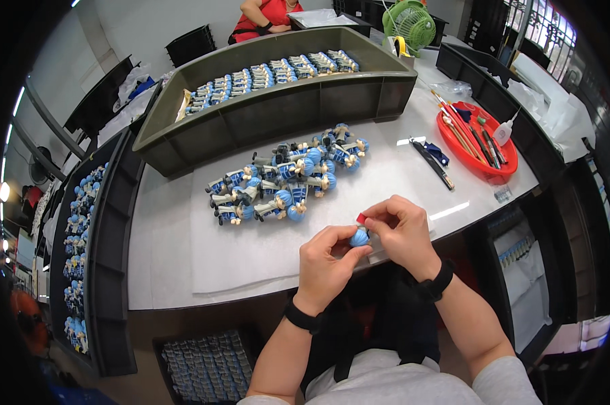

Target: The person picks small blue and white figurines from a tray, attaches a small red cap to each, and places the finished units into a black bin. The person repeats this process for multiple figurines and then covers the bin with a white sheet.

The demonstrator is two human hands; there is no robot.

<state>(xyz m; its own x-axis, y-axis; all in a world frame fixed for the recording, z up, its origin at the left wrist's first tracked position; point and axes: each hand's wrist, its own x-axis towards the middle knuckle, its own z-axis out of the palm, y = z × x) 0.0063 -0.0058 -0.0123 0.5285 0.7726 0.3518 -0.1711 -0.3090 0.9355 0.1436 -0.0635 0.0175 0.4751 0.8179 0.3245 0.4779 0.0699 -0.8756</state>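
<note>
In front of me, over the table's near edge, my left hand (322, 264) is closed around a small figurine (359, 238). Its pale blue hair shows between the fingers, while most of its body is hidden. The fingertips of my right hand (407, 236) pinch a small red piece (361, 219), which sits right at the figurine's head; whether the two touch I cannot tell. Just beyond my hands, a loose pile of blue-haired figurines (290, 170) in blue and white clothing lies on the white sheet (237, 266).
A deep grey-green crate (251, 111) holding rows of figurines stands behind the pile. Right of it are a red basket (497, 171) of brushes and pens, a dark pen (432, 164) and a green fan (410, 23). Black bins (112, 270) flank the table. A person in red (268, 17) sits beyond.
</note>
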